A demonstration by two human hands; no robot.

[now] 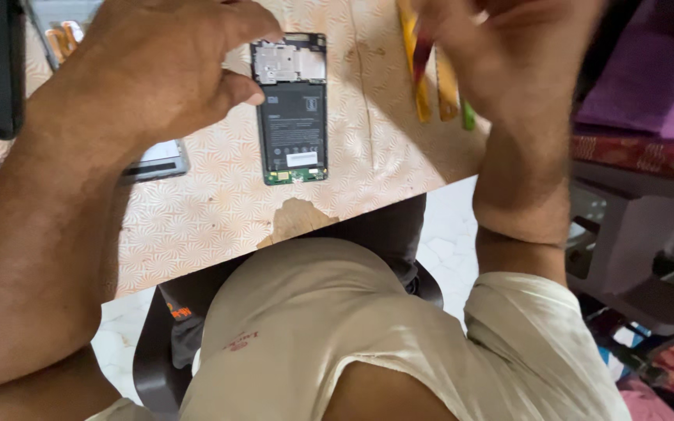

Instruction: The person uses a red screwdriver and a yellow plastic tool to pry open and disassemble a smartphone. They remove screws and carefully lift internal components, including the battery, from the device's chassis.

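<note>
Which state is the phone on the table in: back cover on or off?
Off: the phone lies flat with battery and circuit boards exposed, the left hand touching its edge.

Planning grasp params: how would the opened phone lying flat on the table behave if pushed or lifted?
The opened phone lies flat and thin, so it would likely slide rather than roll or tip on the patterned table. It looks rigid. Its back is off, with battery and green board exposed, so probably fragile there. The left hand touches its upper left edge.
</note>
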